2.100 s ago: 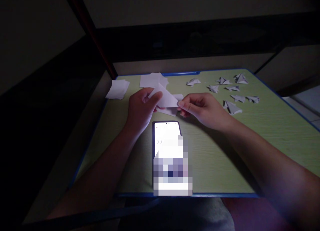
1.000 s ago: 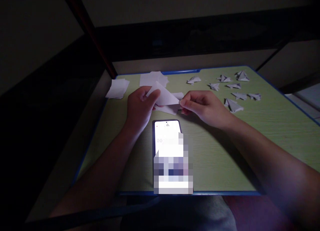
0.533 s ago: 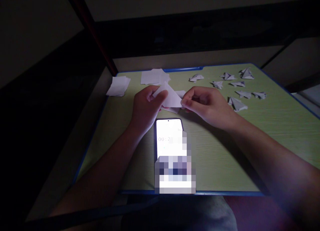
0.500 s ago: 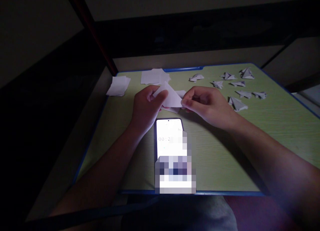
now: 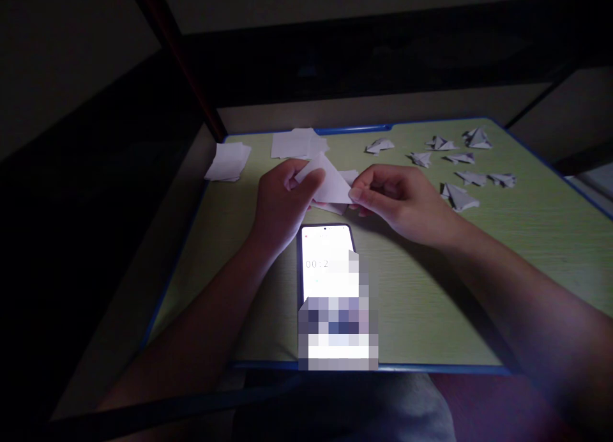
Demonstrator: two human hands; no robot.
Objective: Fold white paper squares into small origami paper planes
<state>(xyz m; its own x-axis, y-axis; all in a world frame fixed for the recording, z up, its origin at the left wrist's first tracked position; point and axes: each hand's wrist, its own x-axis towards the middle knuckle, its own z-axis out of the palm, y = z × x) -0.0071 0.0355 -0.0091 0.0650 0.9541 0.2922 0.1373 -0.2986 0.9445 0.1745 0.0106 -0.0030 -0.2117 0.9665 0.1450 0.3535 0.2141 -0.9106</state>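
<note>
Between my hands, a folded sheet of white paper (image 5: 330, 183) with a triangular flap on top is held above the table. My left hand (image 5: 285, 202) grips its left side, thumb pressed flat on the paper and the other fingers behind it. My right hand (image 5: 400, 199) pinches the right corner between thumb and fingertips. Just under and behind the held sheet, more white paper shows in part; whether it is the same piece I cannot tell. A lit phone (image 5: 329, 263) lies nearer to me, below the hands, its lower part pixelated.
The light green table (image 5: 412, 320) has a blue edge. At the back left lie a stack of white sheets (image 5: 228, 161) and a second paper pile (image 5: 295, 143). Several folded paper figures, among them one large figure (image 5: 458, 197), are spread at the back right.
Both hands keep their hold on the folded paper, which looks almost the same. The whole view has shifted very slightly.
</note>
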